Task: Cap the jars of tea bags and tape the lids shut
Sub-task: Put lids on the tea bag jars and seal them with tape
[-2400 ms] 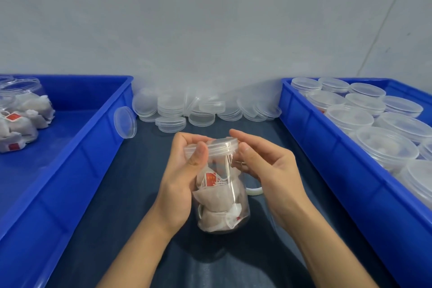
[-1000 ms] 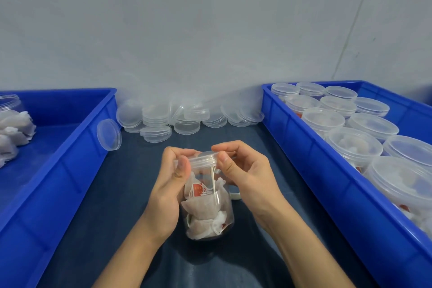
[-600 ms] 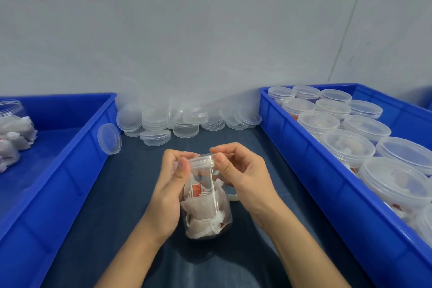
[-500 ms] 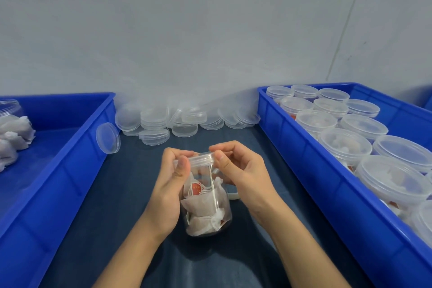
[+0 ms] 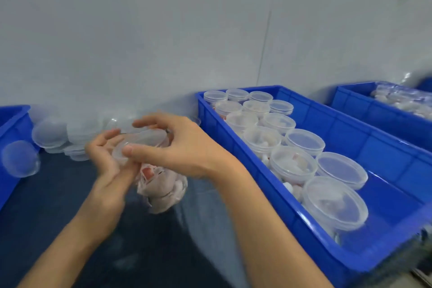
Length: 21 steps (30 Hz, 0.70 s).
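Note:
A clear plastic jar of tea bags point(image 5: 163, 187) is lifted off the dark table and tilted, its translucent lid point(image 5: 140, 141) on top. My right hand point(image 5: 177, 147) grips the lid from above, thumb on its near rim. My left hand point(image 5: 107, 170) holds the jar's left side near the lid with loosely spread fingers. The picture is motion-blurred, so I cannot tell whether tape lies on the lid.
A blue bin point(image 5: 350, 250) at right holds several capped jars point(image 5: 334, 201). Loose lids point(image 5: 50, 133) are piled against the wall behind my hands. Another blue bin point(image 5: 11, 121) stands at the left edge, a third point(image 5: 374, 112) at far right.
The jar has been lifted off the table and tilted. My right hand moved over the lid. The view swung right, revealing a third bin.

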Motion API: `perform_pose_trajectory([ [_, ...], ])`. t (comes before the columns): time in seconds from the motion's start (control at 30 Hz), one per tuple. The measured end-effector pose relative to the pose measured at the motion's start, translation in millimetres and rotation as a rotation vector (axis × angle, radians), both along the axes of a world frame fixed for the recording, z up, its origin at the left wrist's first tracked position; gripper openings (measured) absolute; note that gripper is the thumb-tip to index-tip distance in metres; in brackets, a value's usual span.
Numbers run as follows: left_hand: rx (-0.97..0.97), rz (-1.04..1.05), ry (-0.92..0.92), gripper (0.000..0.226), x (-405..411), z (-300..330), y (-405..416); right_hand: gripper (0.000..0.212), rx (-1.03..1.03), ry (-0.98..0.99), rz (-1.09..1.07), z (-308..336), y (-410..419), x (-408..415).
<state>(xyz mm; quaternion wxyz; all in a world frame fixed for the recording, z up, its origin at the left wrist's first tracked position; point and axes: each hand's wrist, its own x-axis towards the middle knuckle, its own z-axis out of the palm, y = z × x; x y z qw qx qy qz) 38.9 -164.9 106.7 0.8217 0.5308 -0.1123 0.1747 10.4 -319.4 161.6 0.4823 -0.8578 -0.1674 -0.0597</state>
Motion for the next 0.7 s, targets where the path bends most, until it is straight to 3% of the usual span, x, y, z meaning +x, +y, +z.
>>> perform_pose_trajectory([
  [0.03,-0.085,-0.035,0.021,0.040,-1.0,11.5,-11.5,0.049,-0.032,-0.011,-0.005,9.4,-3.9,-1.9],
  [0.07,-0.041,-0.081,0.001,0.042,-4.4,17.9,-21.1,0.050,-0.076,-0.020,-0.010,18.5,-8.4,-4.3],
  [0.2,0.211,-0.076,-0.201,0.083,-18.0,22.6,-47.8,0.056,-0.283,-0.077,-0.050,50.3,-27.0,-13.3],
  [0.37,0.469,-0.336,-0.309,0.069,-21.5,63.7,-87.0,0.051,-0.364,-0.149,-0.182,101.6,-81.7,-29.8],
  [0.57,0.623,-0.224,-0.336,0.078,-6.4,121.9,-180.0,0.047,-0.332,-0.286,-0.460,144.1,-168.6,-39.8],
  [0.7,0.726,-0.232,-0.350,0.069,4.7,135.4,-243.2,0.054,-0.294,-0.284,-0.623,143.4,-222.1,-29.5],
])
